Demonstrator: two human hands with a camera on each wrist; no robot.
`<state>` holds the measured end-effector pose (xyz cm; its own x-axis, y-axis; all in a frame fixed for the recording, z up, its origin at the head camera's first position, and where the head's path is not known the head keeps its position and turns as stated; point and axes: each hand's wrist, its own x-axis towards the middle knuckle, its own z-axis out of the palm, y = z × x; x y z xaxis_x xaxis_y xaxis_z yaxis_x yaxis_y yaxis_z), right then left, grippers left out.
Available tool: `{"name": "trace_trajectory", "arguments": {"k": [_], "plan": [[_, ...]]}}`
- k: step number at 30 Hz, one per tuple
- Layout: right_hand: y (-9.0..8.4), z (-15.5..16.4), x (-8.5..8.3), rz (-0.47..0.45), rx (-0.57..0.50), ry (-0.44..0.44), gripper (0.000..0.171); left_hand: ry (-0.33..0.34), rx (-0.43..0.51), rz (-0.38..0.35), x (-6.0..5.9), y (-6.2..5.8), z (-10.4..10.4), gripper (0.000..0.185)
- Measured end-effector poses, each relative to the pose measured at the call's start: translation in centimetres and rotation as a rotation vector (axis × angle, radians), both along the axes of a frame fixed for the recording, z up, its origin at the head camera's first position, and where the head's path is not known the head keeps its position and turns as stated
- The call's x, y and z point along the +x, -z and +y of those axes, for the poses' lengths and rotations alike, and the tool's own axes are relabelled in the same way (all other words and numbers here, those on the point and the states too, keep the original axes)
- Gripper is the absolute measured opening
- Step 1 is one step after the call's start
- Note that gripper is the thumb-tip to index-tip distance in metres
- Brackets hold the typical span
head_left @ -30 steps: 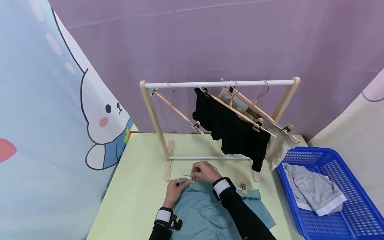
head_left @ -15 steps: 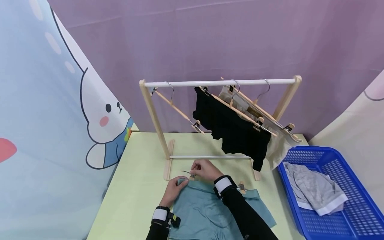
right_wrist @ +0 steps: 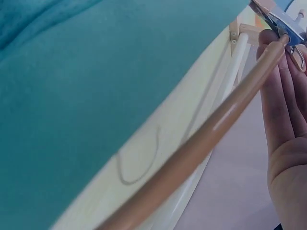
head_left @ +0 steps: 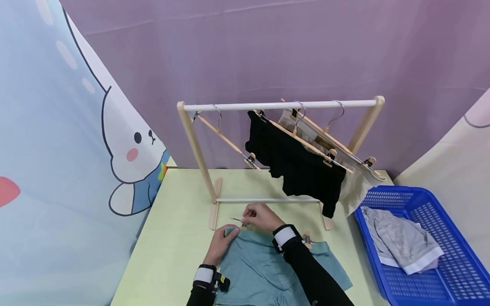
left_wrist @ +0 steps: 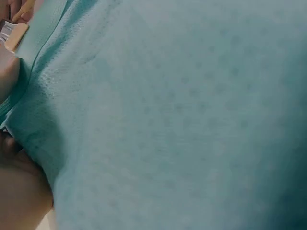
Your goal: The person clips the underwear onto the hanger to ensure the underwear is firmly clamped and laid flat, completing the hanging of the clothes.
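The teal shorts (head_left: 268,272) lie flat on the table (head_left: 180,238) at about 6 o'clock from the rack (head_left: 279,105). A wooden hanger (right_wrist: 201,148) lies along their waistband. The left hand (head_left: 222,242) pinches the waistband's corner between thumb and fingers. The right hand (head_left: 262,216) grasps the clip (head_left: 245,223) at the hanger's 9 o'clock end, just beside that corner. The other clip (head_left: 307,239) sits at the 3 o'clock end of the waistband.

To do this well, the right grip should, I judge, squeeze the clip fully apart while the left feeds the doubled band squarely in, flat and unwrinkled, before the clip is let go.

Against the picture a second ago, the hands have barely shifted: the left has crept a little toward 12 o'clock with the corner, and the right stays on the clip.

At 3 o'clock, a blue basket (head_left: 451,272) holds grey shorts (head_left: 402,242). Black shorts (head_left: 298,165) hang on the rack.
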<state>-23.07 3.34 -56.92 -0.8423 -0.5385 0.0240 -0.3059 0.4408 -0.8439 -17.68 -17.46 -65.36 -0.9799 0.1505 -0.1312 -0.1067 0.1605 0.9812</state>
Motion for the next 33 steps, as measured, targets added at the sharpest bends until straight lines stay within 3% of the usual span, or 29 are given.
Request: {"name": "trace_trajectory", "arguments": {"k": [7, 16, 24, 33], "plan": [[-0.2, 0.4, -0.1, -0.018, -0.024, 0.04, 0.01, 0.048, 0.006, -0.019, -0.2, -0.6, 0.1, 0.033], [0.0, 0.8, -0.6, -0.011, -0.056, 0.037, 0.012, 0.007, 0.061, 0.029, 0.0, -3.5, 0.6, 0.022], [0.4, 0.4, -0.4, -0.007, -0.058, 0.042, 0.007, -0.056, 0.058, 0.022, -0.8, -1.0, 0.6, 0.026], [1.0, -0.3, 0.5, -0.043, -0.022, 0.014, 0.01, -0.046, 0.121, 0.016, -0.5, -0.6, 0.2, 0.03]]}}
